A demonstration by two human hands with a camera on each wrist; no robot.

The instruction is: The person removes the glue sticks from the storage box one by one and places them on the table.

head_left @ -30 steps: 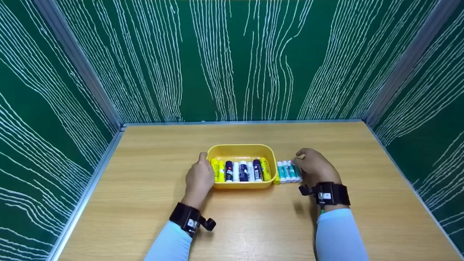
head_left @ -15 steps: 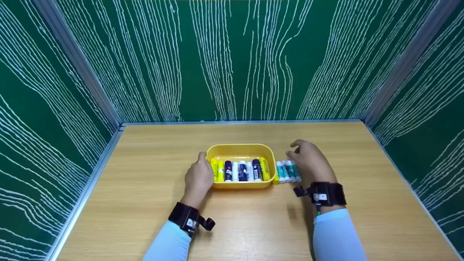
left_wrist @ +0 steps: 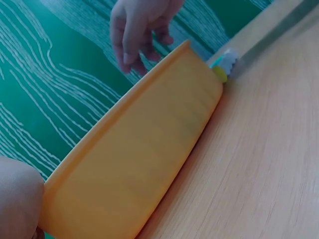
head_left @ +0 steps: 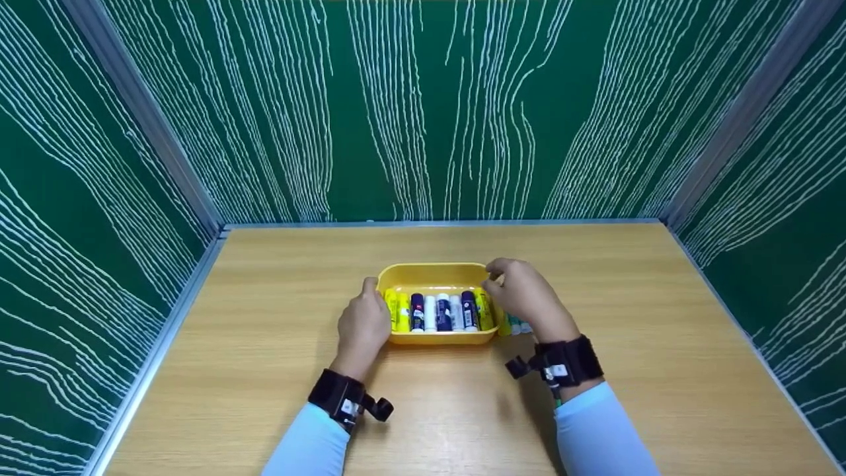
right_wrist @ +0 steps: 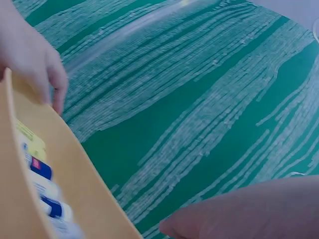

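Observation:
A yellow plastic box (head_left: 439, 338) stands on the table with a row of glue sticks (head_left: 443, 312) in yellow, navy and white inside. My left hand (head_left: 363, 322) grips the box's left wall, its thumb at the rim. Over the box's right end hovers my right hand (head_left: 525, 294), fingers loosely bent and holding nothing visible. In the left wrist view that right hand (left_wrist: 142, 32) hangs above the rim, apart from it. Beside the box's right wall lie teal-and-white glue sticks (head_left: 519, 326) and a yellow one (head_left: 505, 328), partly hidden beneath my right hand.
The wooden table (head_left: 297, 264) extends around the box on all sides. Green walls (head_left: 581, 99) with white streaks enclose it at the back and both sides, meeting at grey metal posts. Each wrist wears a black strap (head_left: 568, 362) with a small camera.
My right hand has moved left, from above the teal-and-white glue sticks to over the box's right end. My left hand and the box have stayed in place.

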